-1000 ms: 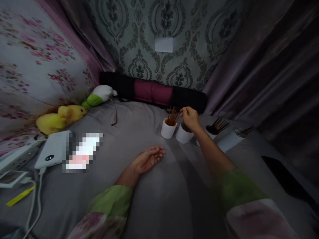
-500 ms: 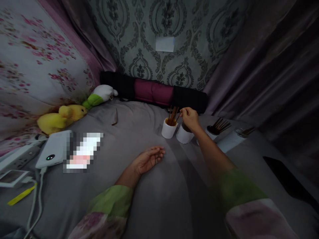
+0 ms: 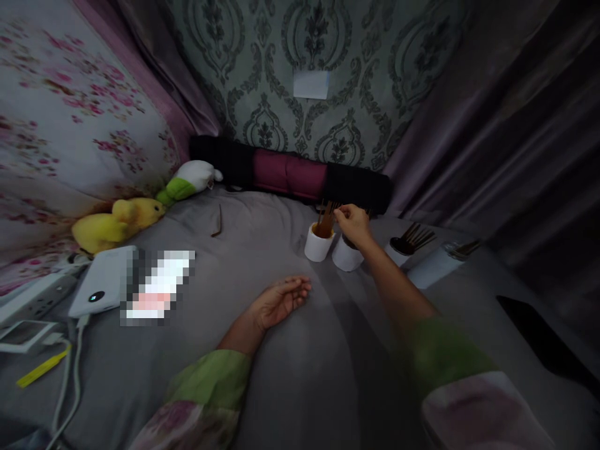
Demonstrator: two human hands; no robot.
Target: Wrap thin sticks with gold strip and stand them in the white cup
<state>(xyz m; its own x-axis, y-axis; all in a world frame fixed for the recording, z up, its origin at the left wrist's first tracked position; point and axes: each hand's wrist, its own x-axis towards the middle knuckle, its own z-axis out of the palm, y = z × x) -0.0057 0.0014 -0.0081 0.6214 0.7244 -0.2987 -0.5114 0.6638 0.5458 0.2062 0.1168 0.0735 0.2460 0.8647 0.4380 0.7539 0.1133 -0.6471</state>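
My right hand (image 3: 354, 224) is closed in a pinch at the upper ends of thin brown sticks (image 3: 325, 222), which stand in a white cup (image 3: 317, 246) with a yellowish inside. One such stick seems to be between its fingertips, mostly hidden among the others. Below that hand is a second white cup (image 3: 347, 255), its contents largely covered by the hand. My left hand (image 3: 281, 302) rests on the grey sheet in front of the cups, palm turned up, fingers loosely bent and holding nothing.
Right of my forearm stand another white cup (image 3: 400, 251) of dark sticks and a lying clear container (image 3: 435, 265) with sticks. A black flat object (image 3: 539, 337) lies farther right. Left are a power bank (image 3: 105, 281), a power strip (image 3: 40, 294), plush toys (image 3: 117, 222) and a yellow strip (image 3: 43, 367).
My right hand has shifted slightly left and down, closer to the sticks in the left cup. My left hand has stayed in place.
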